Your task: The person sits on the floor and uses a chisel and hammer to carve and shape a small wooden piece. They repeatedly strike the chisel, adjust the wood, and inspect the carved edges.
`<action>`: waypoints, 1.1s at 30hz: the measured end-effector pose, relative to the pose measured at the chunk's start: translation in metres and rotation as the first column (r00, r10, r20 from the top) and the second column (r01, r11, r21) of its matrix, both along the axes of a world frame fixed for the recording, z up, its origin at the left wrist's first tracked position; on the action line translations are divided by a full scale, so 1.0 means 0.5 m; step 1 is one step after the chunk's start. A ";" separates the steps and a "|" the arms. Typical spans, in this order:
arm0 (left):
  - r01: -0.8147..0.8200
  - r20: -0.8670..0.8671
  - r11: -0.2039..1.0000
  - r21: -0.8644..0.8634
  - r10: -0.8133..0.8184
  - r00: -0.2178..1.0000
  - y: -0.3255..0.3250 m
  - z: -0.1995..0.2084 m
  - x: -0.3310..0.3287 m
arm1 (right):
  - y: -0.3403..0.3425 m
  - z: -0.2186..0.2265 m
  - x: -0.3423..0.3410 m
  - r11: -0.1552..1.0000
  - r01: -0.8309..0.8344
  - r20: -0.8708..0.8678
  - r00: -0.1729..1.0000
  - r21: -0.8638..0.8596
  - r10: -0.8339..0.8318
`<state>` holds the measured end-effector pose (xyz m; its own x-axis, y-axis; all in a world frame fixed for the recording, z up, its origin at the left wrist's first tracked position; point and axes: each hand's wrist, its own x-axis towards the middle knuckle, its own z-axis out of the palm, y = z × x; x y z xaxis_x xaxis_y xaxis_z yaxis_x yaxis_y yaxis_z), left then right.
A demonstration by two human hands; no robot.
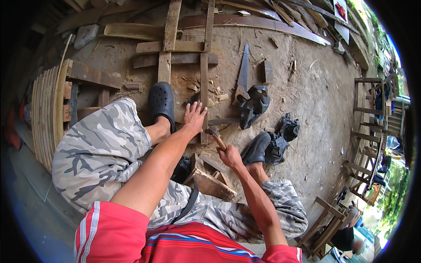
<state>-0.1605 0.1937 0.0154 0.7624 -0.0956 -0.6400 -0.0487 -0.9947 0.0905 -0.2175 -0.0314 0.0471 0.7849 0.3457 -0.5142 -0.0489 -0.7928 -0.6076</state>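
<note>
My right hand [230,156] is closed round the wooden handle of a hammer [219,141]. The hammer's metal head lies beside the near end of a narrow wooden strip [204,83], on its right. Stretched out over that strip, my left hand [194,115] has its fingers extended and rests against the wood. Left of it a wider plank [164,68] runs away from me, its near end by my left clog [161,101]. Two short crosspieces, a lighter one [151,47] and a darker one [184,58], lie across both long pieces.
A handsaw [243,74], a wood block [267,72] and black plastic bags [255,105] lie right of the strip. Wood offcuts [212,182] sit between my legs. A slatted wooden piece [46,114] stands at left. Ladder-like wooden frames [366,136] line the right; boards [263,24] lie at the back.
</note>
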 end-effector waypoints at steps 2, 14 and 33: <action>-0.001 0.002 1.000 -0.002 0.001 1.000 0.000 0.001 -0.001 | -0.004 0.006 -0.008 0.997 -0.025 -0.073 0.997 -0.077 0.019; 0.004 0.022 1.000 -0.016 -0.003 1.000 0.004 0.000 -0.004 | -0.043 -0.054 -0.069 0.995 0.020 0.023 1.000 0.100 -0.022; 0.070 0.018 0.998 0.007 -0.070 0.997 0.018 -0.012 0.004 | -0.001 -0.028 -0.062 0.986 -0.156 0.047 0.986 -0.062 0.159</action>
